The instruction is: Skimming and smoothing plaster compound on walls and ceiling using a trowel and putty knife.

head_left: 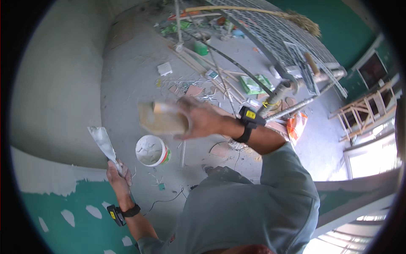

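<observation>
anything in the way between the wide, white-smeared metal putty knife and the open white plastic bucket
Nothing visible: grey floor shows between the putty knife, in the left hand, and the bucket. The flat tan board in the right hand doesn't cover the opening.

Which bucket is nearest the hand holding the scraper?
The white bucket with white stuff inside. It's just up and right of the left hand with the scraper. The green bucket stands much farther off, near the picture's top.

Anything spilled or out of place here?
Yes: scraps lie strewn on the floor beyond the right hand, looking untidy. A loose black cable lies on the near side of the bucket, possibly a trip hazard. The bucket itself stands upright.
</observation>
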